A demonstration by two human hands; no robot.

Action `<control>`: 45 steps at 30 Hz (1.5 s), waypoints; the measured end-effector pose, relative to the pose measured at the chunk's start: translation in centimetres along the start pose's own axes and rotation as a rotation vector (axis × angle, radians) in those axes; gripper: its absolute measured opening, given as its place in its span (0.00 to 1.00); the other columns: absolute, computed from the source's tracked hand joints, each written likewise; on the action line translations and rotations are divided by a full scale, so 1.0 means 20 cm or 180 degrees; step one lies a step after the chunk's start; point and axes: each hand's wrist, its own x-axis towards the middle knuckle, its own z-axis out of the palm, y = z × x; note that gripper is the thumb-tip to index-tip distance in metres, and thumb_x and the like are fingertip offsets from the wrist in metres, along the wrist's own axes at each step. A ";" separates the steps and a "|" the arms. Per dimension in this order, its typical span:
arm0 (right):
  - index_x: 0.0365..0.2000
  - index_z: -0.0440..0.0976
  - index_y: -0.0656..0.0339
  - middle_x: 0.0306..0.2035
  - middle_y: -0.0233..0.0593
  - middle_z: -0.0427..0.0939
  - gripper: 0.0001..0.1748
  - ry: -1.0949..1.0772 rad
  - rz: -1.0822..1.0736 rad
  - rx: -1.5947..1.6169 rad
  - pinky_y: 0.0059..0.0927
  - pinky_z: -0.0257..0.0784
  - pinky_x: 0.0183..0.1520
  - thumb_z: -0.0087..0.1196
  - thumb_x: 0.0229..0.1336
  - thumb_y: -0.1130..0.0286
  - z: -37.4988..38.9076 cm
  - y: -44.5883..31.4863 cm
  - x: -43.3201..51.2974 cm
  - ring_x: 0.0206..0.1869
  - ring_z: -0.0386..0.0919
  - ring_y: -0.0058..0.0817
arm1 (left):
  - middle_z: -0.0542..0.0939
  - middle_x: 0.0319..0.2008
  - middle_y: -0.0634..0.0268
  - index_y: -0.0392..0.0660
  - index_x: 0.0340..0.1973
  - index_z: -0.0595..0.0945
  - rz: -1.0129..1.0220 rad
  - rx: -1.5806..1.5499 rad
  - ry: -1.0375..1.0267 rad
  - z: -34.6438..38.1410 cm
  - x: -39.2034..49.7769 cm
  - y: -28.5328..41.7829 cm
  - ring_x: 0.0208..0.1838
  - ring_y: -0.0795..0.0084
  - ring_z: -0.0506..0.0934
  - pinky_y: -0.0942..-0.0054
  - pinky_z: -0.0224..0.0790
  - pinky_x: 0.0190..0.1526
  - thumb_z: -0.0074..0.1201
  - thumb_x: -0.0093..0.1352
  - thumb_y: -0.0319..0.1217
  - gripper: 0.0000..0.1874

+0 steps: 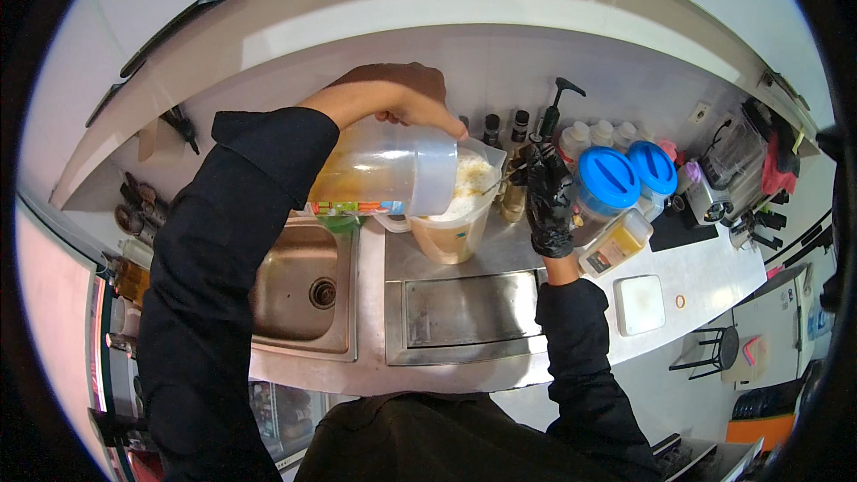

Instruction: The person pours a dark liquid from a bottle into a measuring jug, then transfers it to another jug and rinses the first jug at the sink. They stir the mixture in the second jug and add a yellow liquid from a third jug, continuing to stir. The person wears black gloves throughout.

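My bare left hand [416,95] grips a large translucent plastic container [371,171] from above, thumb near its rim. The container lies tipped on its side in the air, amber liquid inside, its mouth turned to the right over a plastic measuring jug [447,242]. White foam [472,177] with brownish patches fills the top of the jug, above a tan liquid. In a black glove, my right hand [550,204] holds a thin metal utensil [497,185] whose far end reaches into the foam; its tip is hidden. The jug stands upright on the steel counter.
Left is a steel sink [294,281] with a green item [341,223] at its corner. A recessed steel tray [472,308] lies before me. Behind my right hand stand bottles, a pump dispenser [550,117] and blue-lidded tubs [609,177]. A white kitchen scale [639,306] sits right.
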 end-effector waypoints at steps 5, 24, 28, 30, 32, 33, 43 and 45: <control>0.57 0.74 0.67 0.47 0.38 0.81 0.17 0.0029 0.0574 0.1150 0.26 0.75 0.49 0.49 0.71 0.75 0.04 0.02 -0.02 0.44 0.79 0.23 | 0.80 0.49 0.39 0.36 0.60 0.78 0.0102 0.0196 0.0279 -0.01 -0.09 0.04 0.47 0.49 0.79 0.54 0.71 0.43 0.50 0.60 0.74 0.53; 0.37 0.83 0.64 0.33 0.48 0.84 0.08 -0.1521 -0.0235 -0.1095 0.39 0.78 0.41 0.63 0.54 0.74 0.26 0.25 0.15 0.37 0.83 0.44 | 0.81 0.35 0.37 0.26 0.46 0.81 0.0141 -0.0024 0.0621 0.00 -0.23 0.03 0.34 0.49 0.81 0.58 0.74 0.32 0.59 0.56 0.71 0.52; 0.37 0.82 0.66 0.32 0.48 0.84 0.08 -0.1289 -0.0436 -0.1412 0.39 0.77 0.40 0.62 0.55 0.76 0.25 0.27 0.17 0.37 0.84 0.40 | 0.80 0.34 0.40 0.27 0.45 0.81 0.0230 -0.0007 0.0615 0.01 -0.17 -0.03 0.32 0.54 0.79 0.58 0.71 0.30 0.55 0.56 0.74 0.53; 0.38 0.82 0.66 0.32 0.47 0.84 0.09 -0.1153 -0.0372 -0.0990 0.38 0.78 0.40 0.62 0.55 0.77 0.26 0.28 0.17 0.37 0.84 0.38 | 0.80 0.34 0.41 0.28 0.45 0.81 0.0305 -0.0066 0.0639 0.02 -0.15 -0.05 0.32 0.55 0.78 0.58 0.70 0.29 0.54 0.56 0.75 0.53; 0.39 0.82 0.67 0.33 0.47 0.84 0.10 -0.1278 -0.0003 -0.0210 0.37 0.78 0.40 0.61 0.54 0.80 0.28 0.30 0.15 0.37 0.84 0.36 | 0.80 0.33 0.43 0.28 0.44 0.81 0.0299 -0.0163 0.0633 0.03 -0.15 -0.06 0.31 0.56 0.78 0.58 0.69 0.29 0.53 0.57 0.75 0.53; 0.39 0.82 0.66 0.34 0.46 0.84 0.10 -0.1225 -0.0067 -0.0586 0.37 0.79 0.41 0.61 0.54 0.80 0.29 0.31 0.15 0.37 0.85 0.36 | 0.79 0.32 0.45 0.28 0.43 0.81 0.0238 -0.0095 0.0629 0.03 -0.16 -0.06 0.30 0.58 0.77 0.57 0.68 0.28 0.53 0.57 0.75 0.52; 0.34 0.84 0.61 0.35 0.45 0.84 0.08 -0.1512 -0.0965 -0.1862 0.44 0.77 0.46 0.64 0.51 0.73 0.28 0.32 0.14 0.40 0.82 0.45 | 0.61 0.66 0.21 0.26 0.68 0.64 -0.0050 -0.0145 0.0023 -0.04 -0.22 0.01 0.68 0.26 0.64 0.32 0.59 0.62 0.53 0.54 0.78 0.68; 0.35 0.84 0.61 0.36 0.47 0.84 0.09 -0.1501 -0.0914 -0.1957 0.43 0.78 0.42 0.65 0.51 0.73 0.27 0.30 0.15 0.39 0.83 0.46 | 0.59 0.67 0.19 0.26 0.68 0.63 -0.0013 -0.0288 0.0097 -0.01 -0.21 0.00 0.70 0.24 0.61 0.30 0.56 0.64 0.54 0.53 0.78 0.68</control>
